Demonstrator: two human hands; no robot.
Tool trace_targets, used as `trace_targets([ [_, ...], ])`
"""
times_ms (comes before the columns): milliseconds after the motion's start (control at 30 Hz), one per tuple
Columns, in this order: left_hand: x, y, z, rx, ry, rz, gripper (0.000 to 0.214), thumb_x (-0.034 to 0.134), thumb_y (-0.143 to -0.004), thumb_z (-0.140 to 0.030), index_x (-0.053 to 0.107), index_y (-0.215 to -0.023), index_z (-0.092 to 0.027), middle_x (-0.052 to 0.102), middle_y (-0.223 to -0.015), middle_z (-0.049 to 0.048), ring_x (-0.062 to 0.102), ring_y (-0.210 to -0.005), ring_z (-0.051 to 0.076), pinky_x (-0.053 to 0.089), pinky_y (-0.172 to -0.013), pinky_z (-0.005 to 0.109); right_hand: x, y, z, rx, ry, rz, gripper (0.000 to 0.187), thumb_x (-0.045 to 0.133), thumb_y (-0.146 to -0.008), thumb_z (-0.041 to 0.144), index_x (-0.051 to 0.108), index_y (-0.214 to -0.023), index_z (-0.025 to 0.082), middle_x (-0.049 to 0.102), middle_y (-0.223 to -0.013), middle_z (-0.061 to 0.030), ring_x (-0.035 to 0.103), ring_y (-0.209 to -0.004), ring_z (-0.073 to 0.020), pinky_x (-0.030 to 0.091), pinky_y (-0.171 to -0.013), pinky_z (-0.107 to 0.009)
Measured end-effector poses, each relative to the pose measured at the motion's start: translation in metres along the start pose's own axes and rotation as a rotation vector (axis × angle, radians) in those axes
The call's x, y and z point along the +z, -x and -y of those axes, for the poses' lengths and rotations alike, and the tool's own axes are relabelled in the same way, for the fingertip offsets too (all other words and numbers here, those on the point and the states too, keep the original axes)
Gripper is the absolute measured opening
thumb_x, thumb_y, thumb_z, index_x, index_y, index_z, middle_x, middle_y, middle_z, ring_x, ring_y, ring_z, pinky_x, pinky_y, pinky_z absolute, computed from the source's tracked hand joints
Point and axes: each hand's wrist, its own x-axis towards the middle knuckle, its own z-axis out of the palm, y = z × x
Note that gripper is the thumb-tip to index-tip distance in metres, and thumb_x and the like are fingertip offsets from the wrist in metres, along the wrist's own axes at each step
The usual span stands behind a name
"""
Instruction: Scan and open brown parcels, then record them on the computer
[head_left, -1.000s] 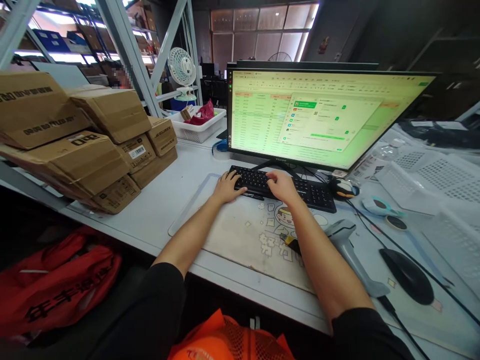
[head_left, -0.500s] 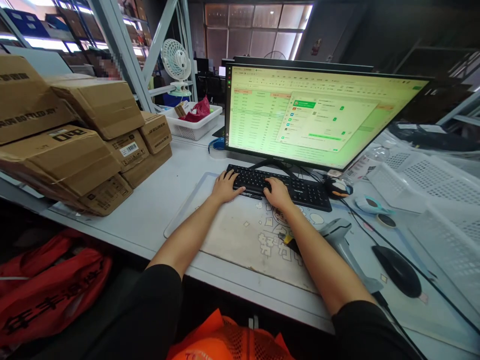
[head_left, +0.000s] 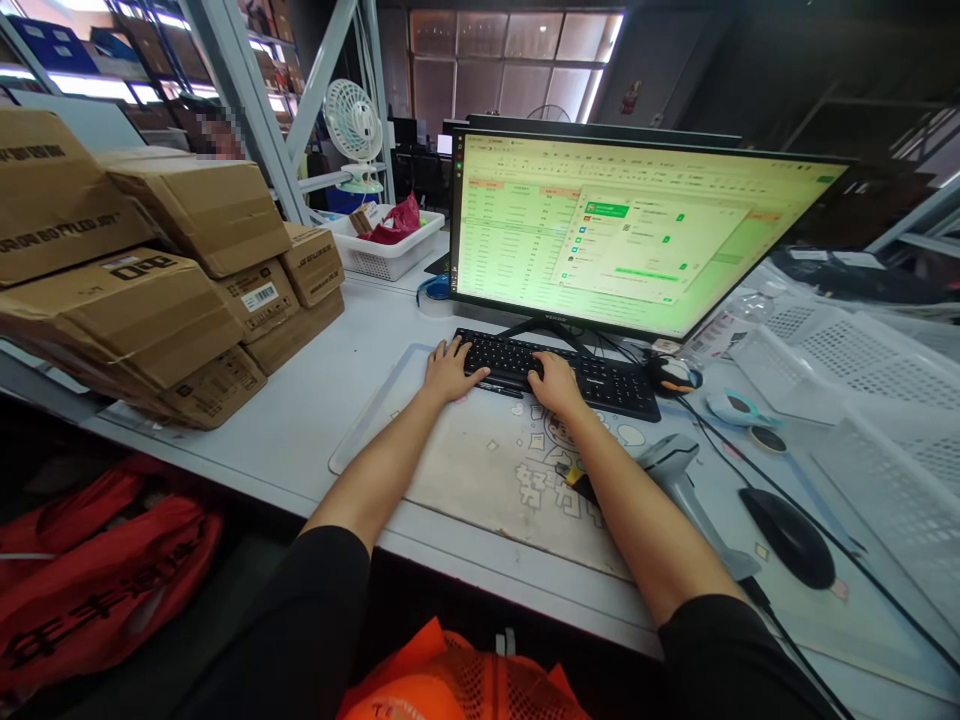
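Note:
My left hand (head_left: 448, 372) rests on the left end of a black keyboard (head_left: 615, 388), fingers spread over the keys and thumb near the front edge. Over the keyboard's middle lies my right hand (head_left: 555, 382), its fingers partly bent on the keys and nothing held. Behind the keyboard stands a monitor (head_left: 517, 235) lit with a spreadsheet and a chat window. A pale printed desk mat (head_left: 465, 460) is under both forearms. Beneath the right forearm a yellow and black tool (head_left: 574, 476) is partly hidden.
Cardboard boxes (head_left: 202, 215) are stacked on the left. A white basket (head_left: 386, 255) and a fan (head_left: 352, 125) stand behind. On the right are a handheld scanner (head_left: 686, 490), a black mouse (head_left: 787, 538), cables and white perforated baskets (head_left: 885, 370). A red bag (head_left: 105, 580) hangs low left.
The view has shifted very slightly. Both hands stay at the same places on the keyboard, and nothing else has visibly moved.

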Motion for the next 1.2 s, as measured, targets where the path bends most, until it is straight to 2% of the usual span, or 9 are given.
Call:
trace_targets([
  [300,0.003,0.000,0.002,-0.007,0.012,-0.023,0.079,0.051,-0.101,-0.070,0.045,-0.165,-0.024,0.035,-0.176,0.0068,0.030,-0.161,0.040,0.034,-0.129,0.053,-0.010,0.004,-0.008,0.074,0.047,-0.001,0.052,0.049,-0.094,0.029,0.064,-0.141,0.011,0.065,-0.149,-0.0190,0.057,-0.138,-0.0315,0.043,-0.119,-0.047],
  [533,0.000,0.001,-0.001,0.038,-0.007,0.017,0.076,0.050,-0.100,-0.071,0.047,-0.165,-0.031,0.031,-0.178,0.0059,0.027,-0.162,0.041,0.031,-0.129,0.055,-0.022,0.010,-0.023,0.196,0.110,0.004,0.056,0.045,-0.096,0.027,0.058,-0.147,0.007,0.062,-0.151,-0.0224,0.055,-0.141,-0.0343,0.040,-0.121,-0.051],
  [700,0.001,0.001,-0.004,0.045,-0.035,0.017,0.075,0.050,-0.101,-0.071,0.048,-0.164,-0.032,0.032,-0.178,0.0058,0.028,-0.162,0.041,0.031,-0.129,0.057,-0.022,0.011,-0.022,0.207,0.136,0.029,0.053,0.048,-0.099,0.029,0.057,-0.149,0.013,0.061,-0.153,-0.0183,0.053,-0.144,-0.0304,0.040,-0.122,-0.048],
  [900,0.004,0.000,-0.005,0.049,-0.057,0.021,0.075,0.048,-0.101,-0.069,0.047,-0.165,-0.030,0.031,-0.178,0.0050,0.027,-0.162,0.041,0.032,-0.129,0.056,-0.022,0.012,-0.020,0.220,0.145,0.027,0.055,0.060,-0.102,0.047,0.057,-0.149,0.020,0.056,-0.157,-0.0137,0.050,-0.147,-0.0309,0.038,-0.123,-0.059],
  [1200,0.007,0.000,-0.005,0.059,-0.066,0.004,0.074,0.047,-0.101,-0.068,0.047,-0.165,-0.030,0.033,-0.177,0.0063,0.030,-0.161,0.041,0.033,-0.128,0.057,-0.025,0.017,-0.016,0.218,0.151,0.024,0.052,0.063,-0.101,0.049,0.060,-0.146,0.022,0.056,-0.157,-0.0129,0.051,-0.147,-0.0314,0.039,-0.123,-0.062],
])
